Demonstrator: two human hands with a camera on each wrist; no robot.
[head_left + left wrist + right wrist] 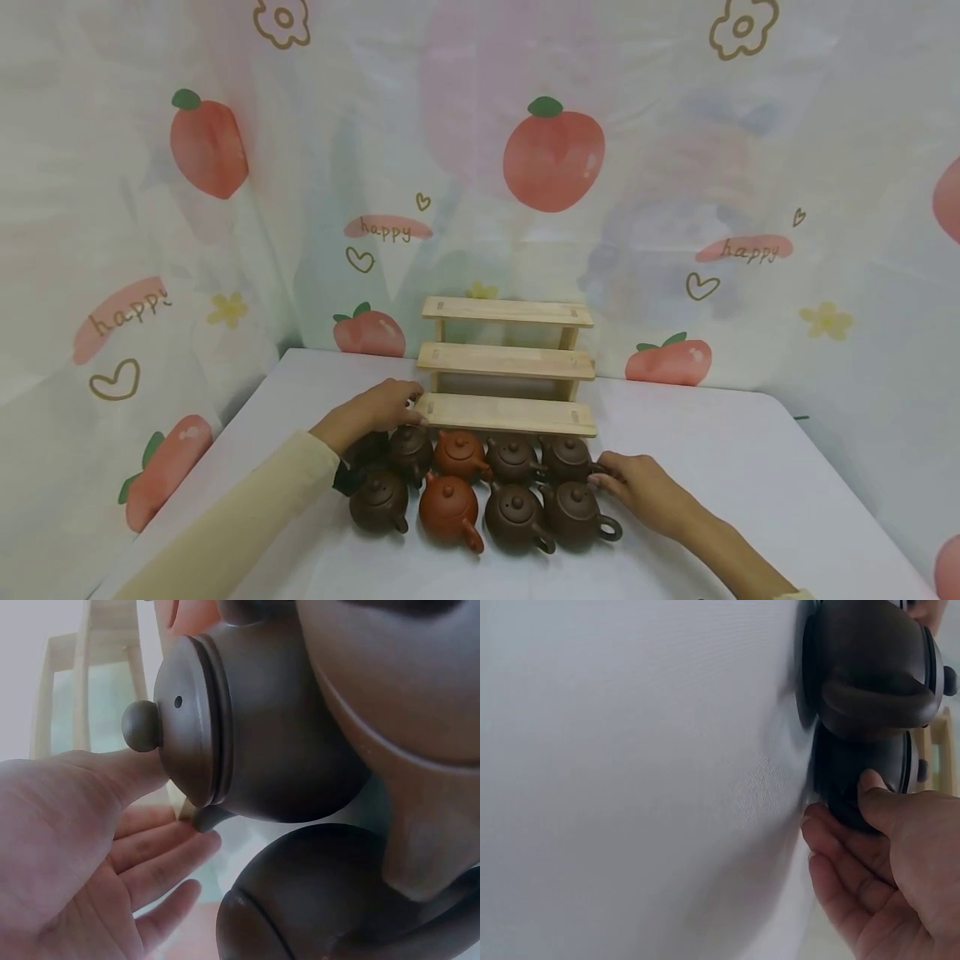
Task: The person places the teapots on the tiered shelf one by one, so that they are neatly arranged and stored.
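Observation:
Two rows of small clay teapots stand in front of a wooden shelf, most of them dark brown. My left hand (388,403) reaches over the left end, fingers spread at the shelf's corner and beside the back-left dark teapot (410,450). In the left wrist view, its loose fingers lie by that teapot's (277,720) lidded top. At the right end, my right hand (637,487) pinches the handle of the back-right dark teapot (566,457); thumb and fingers meet at it in the right wrist view. Two teapots are reddish: one back (459,454), one front (447,507).
The three-step wooden shelf (506,362) stands on the white table (697,433) just behind the teapots. A front-right dark teapot (576,510) sits close to my right hand. Fruit-printed cloth (480,150) hangs behind and along the sides.

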